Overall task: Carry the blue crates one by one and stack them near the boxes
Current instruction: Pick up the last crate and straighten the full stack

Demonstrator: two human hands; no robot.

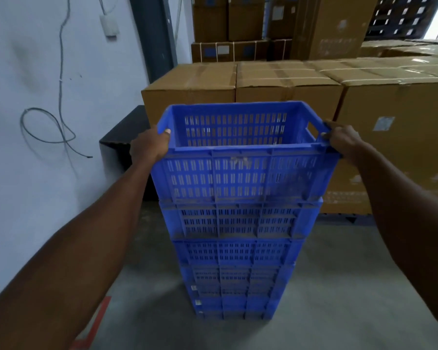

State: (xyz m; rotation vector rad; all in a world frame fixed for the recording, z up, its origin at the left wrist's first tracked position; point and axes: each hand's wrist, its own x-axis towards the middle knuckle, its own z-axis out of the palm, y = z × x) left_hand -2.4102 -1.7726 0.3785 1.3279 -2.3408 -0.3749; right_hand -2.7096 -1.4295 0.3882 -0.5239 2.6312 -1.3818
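1. Gripping the top crate [240, 152] at its end rims, the left hand [151, 145] and right hand [344, 141] curl their fingers round the plastic.
2. Between the fingers, it sits on the stack [234, 251], beside the boxes [286, 82].
3. Several crates look stacked already; whether more remain is out of sight.

I grip the top blue crate [240, 170] upright by both short ends. It sits level on the crate stack [235, 256] below my hands, cardboard boxes [283, 82] just beyond.
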